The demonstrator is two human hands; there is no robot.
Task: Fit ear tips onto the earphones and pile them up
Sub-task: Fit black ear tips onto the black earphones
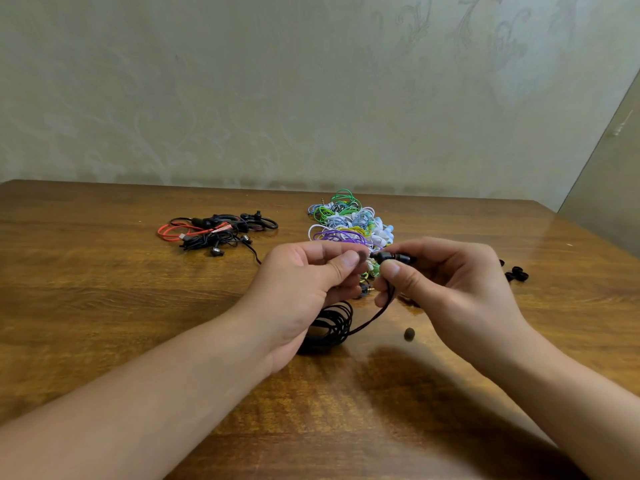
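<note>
Left hand: the left hand [311,271] is up at centre frame, thumb and forefinger pinching a small dark ear tip [362,257], its open end pointed right toward the earbud.
Right hand: the right hand [446,275] sits just right of centre, thumb and fingers pinching the black earbud [393,258] by its body, nozzle aimed left.
Gap: ear tip and earbud nozzle are just beside each other; whether they touch, I cannot tell.
Cable: a dark cable [374,315] drops from the right hand and runs left into a black coil [329,327] lying on the table under the left wrist.
Loose tip: one dark ear tip [409,334] lies alone on the wood, lower centre, below the right hand.
Spare tips: a little cluster of black ear tips [516,273] sits at the right of the frame, beyond the right hand.
Coloured pile: a heap of green, white, blue, purple and yellow earphones [349,220] lies behind the hands, centre.
Dark bundle: black and red earphones [214,232] lie tangled left of centre, well apart from the coloured heap.
Surface: a brown wooden table [104,306], with a pale patterned wall [277,81] behind.
</note>
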